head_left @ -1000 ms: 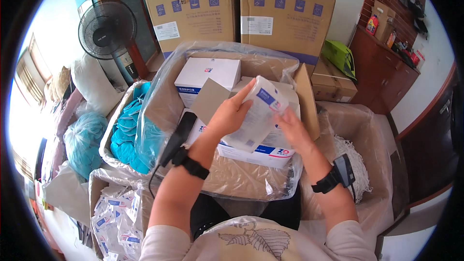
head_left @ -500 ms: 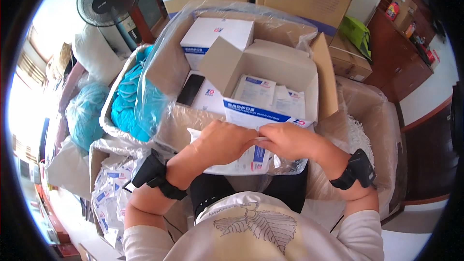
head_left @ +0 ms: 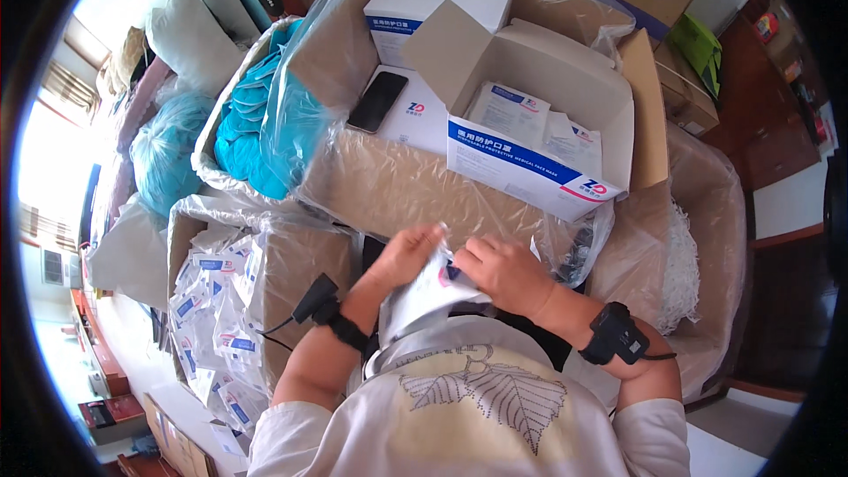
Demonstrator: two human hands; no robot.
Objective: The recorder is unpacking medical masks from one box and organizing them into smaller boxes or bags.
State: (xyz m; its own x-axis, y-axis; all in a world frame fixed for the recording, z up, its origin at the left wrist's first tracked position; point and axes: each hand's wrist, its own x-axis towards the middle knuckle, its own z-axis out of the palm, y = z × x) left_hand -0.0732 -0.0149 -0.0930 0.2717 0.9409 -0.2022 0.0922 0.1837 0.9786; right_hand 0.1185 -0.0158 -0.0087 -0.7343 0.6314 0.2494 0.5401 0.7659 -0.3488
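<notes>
A flat white packet (head_left: 426, 290) with blue and pink print is held low in front of my body, slightly blurred and tilted. My left hand (head_left: 405, 256) is closed in a pinch at its upper edge. My right hand (head_left: 505, 272) pinches the same packet on its right side, with the fingers curled. Just beyond my hands stands an open white box with a blue band (head_left: 530, 172). Several similar white packets (head_left: 511, 115) lie inside it.
A black phone (head_left: 378, 102) rests on a white carton left of the open box; a closed white box (head_left: 437, 9) stands behind. Loose packets (head_left: 212, 327) fill a left carton. Teal pieces (head_left: 252, 137) fill a lined container. White strips (head_left: 680, 274) lie in the right carton.
My hands and the packet have come closer to my body, and the left hand has moved apart from the right. The view has shifted, so the boxes appear higher and farther right.
</notes>
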